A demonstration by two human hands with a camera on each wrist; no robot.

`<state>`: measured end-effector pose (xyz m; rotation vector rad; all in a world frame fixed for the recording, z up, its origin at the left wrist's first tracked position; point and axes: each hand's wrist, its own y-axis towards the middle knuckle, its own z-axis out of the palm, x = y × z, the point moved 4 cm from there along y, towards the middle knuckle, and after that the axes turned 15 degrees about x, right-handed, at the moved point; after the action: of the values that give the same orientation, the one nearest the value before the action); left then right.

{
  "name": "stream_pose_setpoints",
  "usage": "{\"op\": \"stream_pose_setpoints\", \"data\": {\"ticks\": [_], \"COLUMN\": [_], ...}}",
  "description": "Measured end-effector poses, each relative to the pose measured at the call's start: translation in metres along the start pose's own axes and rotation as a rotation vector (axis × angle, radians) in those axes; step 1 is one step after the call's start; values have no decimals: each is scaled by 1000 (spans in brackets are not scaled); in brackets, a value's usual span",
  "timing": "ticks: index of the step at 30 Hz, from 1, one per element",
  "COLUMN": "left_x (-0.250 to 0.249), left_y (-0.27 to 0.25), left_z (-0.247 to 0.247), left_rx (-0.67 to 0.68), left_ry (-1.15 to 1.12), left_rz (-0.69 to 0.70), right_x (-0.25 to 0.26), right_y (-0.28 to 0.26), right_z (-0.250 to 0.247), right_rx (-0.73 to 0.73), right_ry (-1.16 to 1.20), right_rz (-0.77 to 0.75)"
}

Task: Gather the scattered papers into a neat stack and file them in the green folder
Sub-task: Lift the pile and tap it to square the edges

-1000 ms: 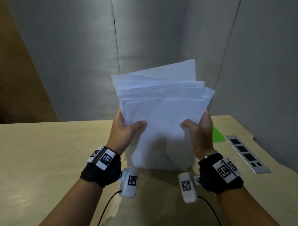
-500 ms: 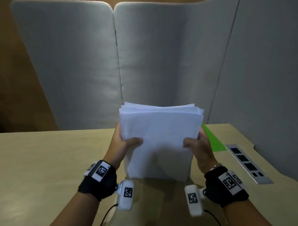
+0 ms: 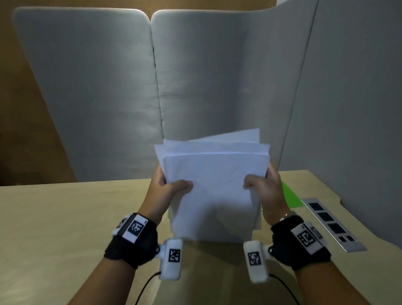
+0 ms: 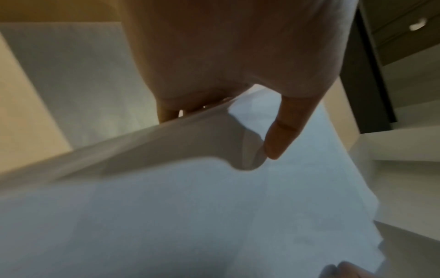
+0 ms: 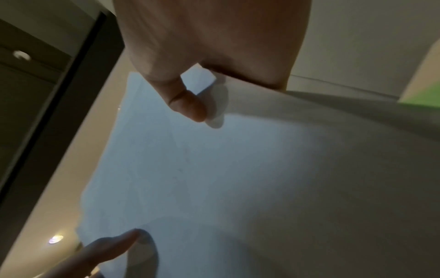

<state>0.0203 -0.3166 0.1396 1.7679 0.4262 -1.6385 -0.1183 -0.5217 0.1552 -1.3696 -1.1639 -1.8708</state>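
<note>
A stack of white papers [image 3: 214, 189] stands upright on its lower edge over the desk, its top edges fanned and uneven. My left hand [image 3: 165, 188] grips the stack's left side, thumb across the front sheet, fingers behind. My right hand [image 3: 263, 188] grips the right side the same way. The left wrist view shows the thumb pressed on the papers [image 4: 214, 206]; the right wrist view shows the same on the papers [image 5: 238, 169]. The green folder [image 3: 289, 195] lies flat on the desk behind the stack, mostly hidden, with a sliver at the left [image 3: 169, 214].
A light wooden desk [image 3: 56, 227] is enclosed by grey fabric partition panels [image 3: 95, 91] at the back and right. A silver power strip panel [image 3: 332, 223] is set into the desk at the right. Cables run from the wrist cameras toward me.
The stack went down onto the desk with its top edges level half a second ago; now several sheets stick up unevenly again at the top. Both hands keep their grip on the sides.
</note>
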Motion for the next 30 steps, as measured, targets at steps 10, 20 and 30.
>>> {"op": "stream_pose_setpoints", "data": {"ticks": [10,20,30], "left_x": [-2,28,3], "left_y": [5,-4,-4], "left_z": [17,5,2], "left_rx": [-3,-2,-75], "left_ry": [-65,-51,-36], "left_rz": [9,-20,136], "right_x": [-10,-52,-18], "right_y": [6,-7,-4], "right_z": [7,-12,-9], "right_rx": [-45,-47,-130], "right_ry": [-41,-18,71], "right_rz": [23,140,-13]}}
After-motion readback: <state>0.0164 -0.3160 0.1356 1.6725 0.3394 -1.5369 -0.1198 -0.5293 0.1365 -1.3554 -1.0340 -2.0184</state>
